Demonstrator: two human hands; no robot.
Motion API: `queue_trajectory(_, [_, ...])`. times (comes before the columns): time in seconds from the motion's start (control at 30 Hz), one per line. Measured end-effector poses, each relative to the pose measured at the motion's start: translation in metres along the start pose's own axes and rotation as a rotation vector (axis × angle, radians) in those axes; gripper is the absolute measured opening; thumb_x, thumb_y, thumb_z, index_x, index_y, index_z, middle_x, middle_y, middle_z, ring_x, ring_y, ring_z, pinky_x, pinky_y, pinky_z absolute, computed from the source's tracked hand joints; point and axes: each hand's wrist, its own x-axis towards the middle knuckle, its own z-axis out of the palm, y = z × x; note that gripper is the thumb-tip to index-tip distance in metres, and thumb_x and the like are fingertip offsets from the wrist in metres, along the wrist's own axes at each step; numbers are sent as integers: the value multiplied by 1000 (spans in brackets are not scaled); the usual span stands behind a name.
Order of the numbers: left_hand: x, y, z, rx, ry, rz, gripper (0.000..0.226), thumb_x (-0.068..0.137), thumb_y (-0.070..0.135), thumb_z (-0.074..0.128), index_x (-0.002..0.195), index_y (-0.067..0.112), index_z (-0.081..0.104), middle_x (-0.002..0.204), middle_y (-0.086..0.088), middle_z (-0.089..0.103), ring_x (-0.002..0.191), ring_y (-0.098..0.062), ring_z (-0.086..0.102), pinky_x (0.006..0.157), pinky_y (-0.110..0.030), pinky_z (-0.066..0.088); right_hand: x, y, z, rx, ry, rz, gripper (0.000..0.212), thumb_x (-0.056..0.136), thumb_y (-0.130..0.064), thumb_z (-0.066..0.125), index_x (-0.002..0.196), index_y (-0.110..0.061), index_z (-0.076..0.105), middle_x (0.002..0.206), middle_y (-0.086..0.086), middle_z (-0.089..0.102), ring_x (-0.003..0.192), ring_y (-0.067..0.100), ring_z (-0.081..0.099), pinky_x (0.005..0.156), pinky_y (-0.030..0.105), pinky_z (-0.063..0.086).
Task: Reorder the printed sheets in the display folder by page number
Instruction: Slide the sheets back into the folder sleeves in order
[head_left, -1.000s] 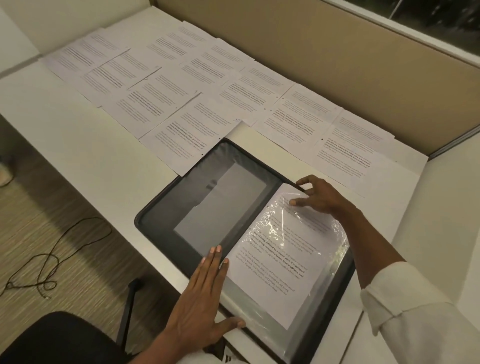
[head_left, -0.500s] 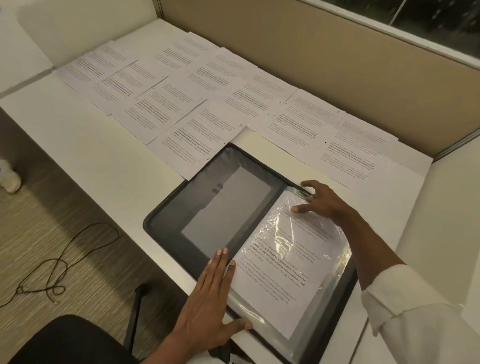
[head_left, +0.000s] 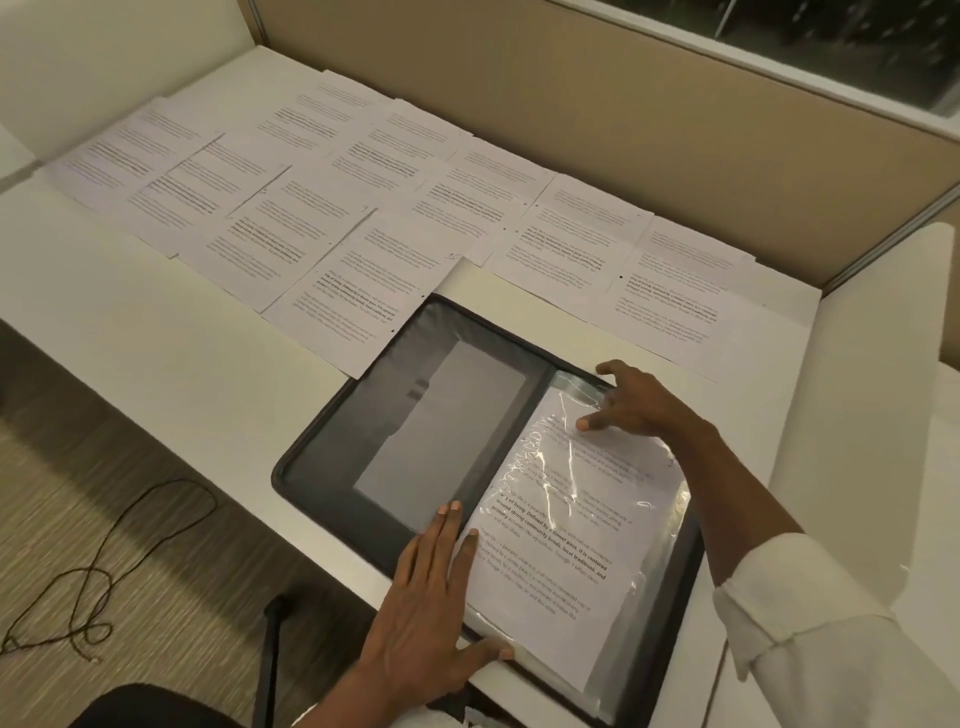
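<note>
A black display folder lies open near the front edge of the white desk. Its right side shows a printed sheet inside a clear plastic sleeve. My left hand lies flat on the folder's spine and the sleeve's lower left edge, fingers straight. At the sleeve's top end, my right hand has its fingers spread and its fingertips on the plastic. Several loose printed sheets lie in overlapping rows across the desk behind the folder.
A beige partition walls the desk's back and a white panel its right. A dark cable lies on the carpet at the left. A black chair sits at the bottom edge.
The camera view has shifted a little. Both hands stay on the sleeve; my right hand's fingers have moved slightly at the sleeve's top edge.
</note>
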Motion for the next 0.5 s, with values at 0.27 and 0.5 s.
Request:
queue_trajectory(0.27, [25,-25,-16,83,-171,127,116,81,98,38,167,24,18,177,-2,-11,163,-28,2,124,-50,8,-54,20,-31,-212,173,122,40,66,-53,95,86,-27,72,90,-15,69,96,18,64,92,41,42])
queue_trajectory(0.5, [44,-36,-22,187,-249,223,115,75,99,42,157,18,41,174,-11,20,158,-29,20,121,-49,22,-95,50,16,432,512,173,56,68,-39,98,115,-23,70,116,0,66,103,18,65,76,27,49])
